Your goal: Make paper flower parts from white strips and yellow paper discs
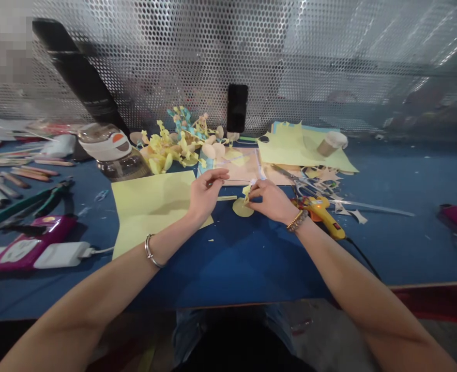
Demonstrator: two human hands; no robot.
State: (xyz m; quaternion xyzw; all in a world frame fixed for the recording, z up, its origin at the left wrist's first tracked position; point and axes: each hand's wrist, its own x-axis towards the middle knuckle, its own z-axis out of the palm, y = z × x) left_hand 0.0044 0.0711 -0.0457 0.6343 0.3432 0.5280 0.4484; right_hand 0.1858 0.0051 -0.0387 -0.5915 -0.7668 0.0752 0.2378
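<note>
My right hand (269, 200) pinches a small yellow paper piece (246, 191) that stands on a round yellow paper disc (243, 208) on the blue table (228, 268). To its left, my left hand (208, 194) is held over the corner of a yellow paper sheet (154, 206), its fingers apart and nothing visible in them. A narrow yellow strip (227, 198) lies between my left hand and the disc. Beyond both hands is a pale pink sheet (238, 164).
A yellow glue gun (326, 214) and scissors (304, 186) lie at the right, near paper scraps. Yellow paper figures (166, 150) and a jar (110, 150) stand at the back left. A phone (237, 108) leans upright behind. Green pliers (27, 204) and a purple power strip (32, 243) lie left.
</note>
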